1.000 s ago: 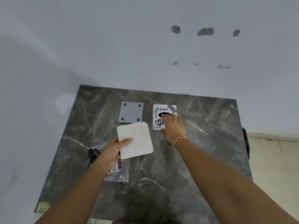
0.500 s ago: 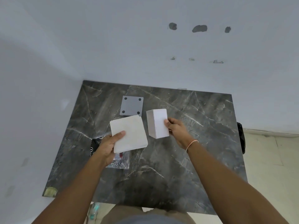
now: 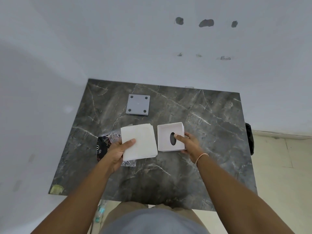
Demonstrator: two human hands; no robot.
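Above the dark marble table [image 3: 211,157], the right hand [image 3: 190,144] grasps a white box [image 3: 166,132] clear of the surface, its hollow side turned up toward the camera. A second ago that box lay flat near the back of the table with its printed face up and the hand spread over it. Half a second ago it was lifted and showed only plain white sides. Now the inside is exposed, with an oval hole [image 3: 173,139] in the floor. The thumb lies across the inner floor with its tip at the hole's right edge, and the other fingers curl beneath the box's right side.

The left hand [image 3: 118,152] holds a white pad [image 3: 141,142] as before, thumb pressed on top near the lower left corner and fingers hidden underneath. Pad and box sit side by side, just apart. Under the left hand a plastic bag [image 3: 105,142] with dark contents lies on the table. A grey plate [image 3: 138,104] with four dark dots rests further back.
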